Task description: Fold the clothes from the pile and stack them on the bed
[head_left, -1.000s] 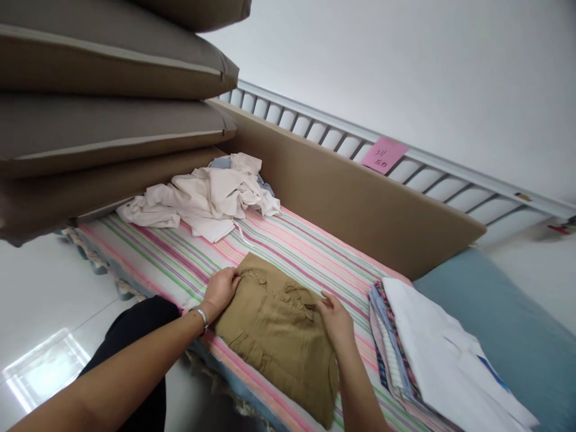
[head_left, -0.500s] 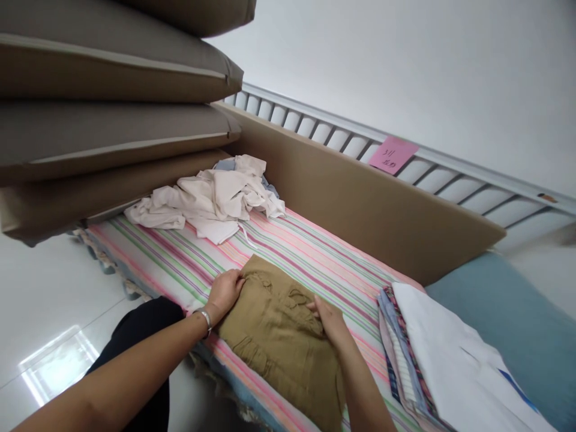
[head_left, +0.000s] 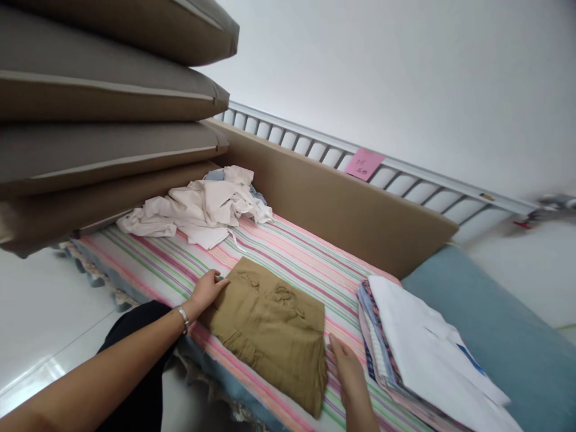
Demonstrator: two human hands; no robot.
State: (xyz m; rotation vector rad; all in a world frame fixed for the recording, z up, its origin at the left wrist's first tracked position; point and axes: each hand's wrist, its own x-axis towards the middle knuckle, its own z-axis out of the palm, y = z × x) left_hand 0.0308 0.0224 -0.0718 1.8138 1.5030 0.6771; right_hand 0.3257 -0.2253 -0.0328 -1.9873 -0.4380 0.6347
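A folded olive-brown garment (head_left: 274, 330) with puckered, gathered patches lies flat on the striped sheet (head_left: 310, 264) in front of me. My left hand (head_left: 207, 293), with a silver bracelet at the wrist, has its fingertips closed at the garment's upper left edge. Beside the right edge is my right hand (head_left: 348, 363), fingers stretched out and holding nothing, a small gap away from the cloth. To its right lies a stack of folded clothes (head_left: 425, 342), with a white piece on top.
Crumpled white clothes (head_left: 202, 204) lie at the far left of the bed, against thick brown cushions (head_left: 112, 144) piled high. A brown board (head_left: 333, 198) stands along the railing (head_left: 288, 138), which carries a pink note (head_left: 364, 164). Blue-green bedding (head_left: 486, 312) is at the right.
My right hand has moved off the garment to the space beside its right edge. My left hand has slid slightly down the left edge. The view has shifted right.
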